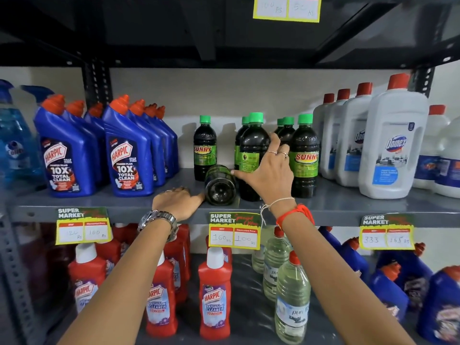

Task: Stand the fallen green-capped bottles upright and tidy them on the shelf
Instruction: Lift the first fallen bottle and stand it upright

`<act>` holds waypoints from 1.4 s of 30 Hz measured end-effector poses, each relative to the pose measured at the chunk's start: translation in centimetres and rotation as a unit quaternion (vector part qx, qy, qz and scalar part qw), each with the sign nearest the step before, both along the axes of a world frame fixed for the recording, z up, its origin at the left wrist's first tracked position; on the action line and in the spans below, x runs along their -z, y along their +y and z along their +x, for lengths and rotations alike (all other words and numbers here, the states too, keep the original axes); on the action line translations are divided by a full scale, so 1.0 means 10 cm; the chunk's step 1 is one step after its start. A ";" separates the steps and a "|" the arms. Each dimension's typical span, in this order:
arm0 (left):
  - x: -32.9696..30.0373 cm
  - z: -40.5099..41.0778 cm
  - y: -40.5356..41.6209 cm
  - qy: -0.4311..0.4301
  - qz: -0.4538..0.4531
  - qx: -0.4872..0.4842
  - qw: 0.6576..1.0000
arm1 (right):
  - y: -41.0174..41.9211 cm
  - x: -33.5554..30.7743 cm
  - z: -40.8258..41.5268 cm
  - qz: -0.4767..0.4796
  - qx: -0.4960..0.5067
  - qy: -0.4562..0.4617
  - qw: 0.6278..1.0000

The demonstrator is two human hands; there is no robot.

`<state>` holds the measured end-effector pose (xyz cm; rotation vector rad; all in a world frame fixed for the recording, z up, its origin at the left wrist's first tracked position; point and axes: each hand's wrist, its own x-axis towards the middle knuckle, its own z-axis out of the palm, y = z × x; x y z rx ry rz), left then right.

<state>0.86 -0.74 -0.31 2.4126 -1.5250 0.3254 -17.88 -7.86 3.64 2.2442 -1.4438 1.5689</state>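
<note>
Your left hand (178,200) flat on the shelf (348,202), fingertips at the fallen green-capped bottle (220,184), your right hand (270,174) spread across an upright bottle (252,155)

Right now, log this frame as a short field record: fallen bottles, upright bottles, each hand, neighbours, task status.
fallen: one green-capped bottle on its side, base toward the camera, at the shelf front
upright: about six green-capped bottles; one stands alone to the left, the others cluster to the right
left hand: resting on the shelf, touching the fallen bottle's base
right hand: open, spread against the front upright bottle, thumb by the fallen one
neighbours: blue Harpic bottles left, white Domex bottles right
status: fallen bottle not yet stood up
</note>
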 end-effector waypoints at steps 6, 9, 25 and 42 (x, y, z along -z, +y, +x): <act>0.01 0.00 0.01 -0.002 0.000 0.001 1.000 | -0.13 -0.08 -0.10 0.109 -0.182 -0.102 0.972; 0.00 0.01 0.01 -0.008 0.011 0.005 1.000 | -0.26 -0.10 -0.14 0.181 -0.253 -0.156 0.938; 0.00 0.02 0.01 -0.006 0.015 0.015 1.000 | -0.38 -0.09 -0.18 0.240 -0.249 -0.158 0.925; -0.07 0.12 0.27 0.018 0.030 0.048 0.998 | 0.35 -0.31 -0.19 -0.069 -0.235 -0.093 0.965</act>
